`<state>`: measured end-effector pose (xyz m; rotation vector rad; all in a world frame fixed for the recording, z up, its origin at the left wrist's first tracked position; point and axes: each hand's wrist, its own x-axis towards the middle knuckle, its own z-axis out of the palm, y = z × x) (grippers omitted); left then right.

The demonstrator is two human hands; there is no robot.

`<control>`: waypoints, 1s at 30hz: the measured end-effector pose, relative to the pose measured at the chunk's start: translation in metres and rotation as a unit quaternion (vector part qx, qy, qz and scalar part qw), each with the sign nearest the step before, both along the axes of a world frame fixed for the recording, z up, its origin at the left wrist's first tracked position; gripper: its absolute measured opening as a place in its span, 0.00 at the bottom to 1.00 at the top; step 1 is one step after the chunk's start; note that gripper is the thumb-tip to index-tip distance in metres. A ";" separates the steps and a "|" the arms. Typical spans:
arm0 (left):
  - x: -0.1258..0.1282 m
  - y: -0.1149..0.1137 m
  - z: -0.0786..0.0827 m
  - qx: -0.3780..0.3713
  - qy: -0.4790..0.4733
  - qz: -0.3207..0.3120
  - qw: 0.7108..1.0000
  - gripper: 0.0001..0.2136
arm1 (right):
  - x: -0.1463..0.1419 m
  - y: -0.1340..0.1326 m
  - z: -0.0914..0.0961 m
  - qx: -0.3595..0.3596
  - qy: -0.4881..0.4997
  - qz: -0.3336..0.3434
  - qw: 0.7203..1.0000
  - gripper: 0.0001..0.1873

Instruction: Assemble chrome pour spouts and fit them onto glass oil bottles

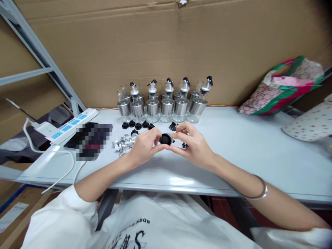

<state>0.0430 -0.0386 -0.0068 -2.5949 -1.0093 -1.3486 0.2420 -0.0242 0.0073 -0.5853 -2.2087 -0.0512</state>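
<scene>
Between my two hands, above the white table, is a pourer spout (166, 139) with its black underside turned toward me. My left hand (146, 143) pinches it from the left, fingers closed at its rim. From the other side my right hand (190, 143) grips it between thumb and fingertips. To the left of my left hand lie silver spout parts (123, 144) in a loose pile. Several black stoppers (138, 126) form a group behind them. Small black levers (173, 126) and tiny black pieces (185, 145) lie near my right hand.
Glass bottles with steel sleeves (167, 108) stand in rows at the back, several with spouts fitted. A power strip (74, 126) and a partly blurred phone-like device (90, 141) lie left. A patterned bag (275, 88) and a dotted white object (308, 121) stand right.
</scene>
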 end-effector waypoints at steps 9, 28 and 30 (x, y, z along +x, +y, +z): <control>0.005 -0.006 0.000 -0.196 -0.085 -0.110 0.971 0.08 | -0.002 -0.006 0.008 -0.298 0.052 0.059 0.951 0.14; 0.013 -0.012 0.004 -0.285 -0.094 -0.079 0.951 0.09 | -0.005 -0.005 0.004 -0.528 0.043 0.133 0.838 0.14; 0.012 -0.012 0.003 -0.270 -0.073 -0.080 0.957 0.09 | -0.005 -0.007 0.005 -0.516 0.031 0.122 0.847 0.13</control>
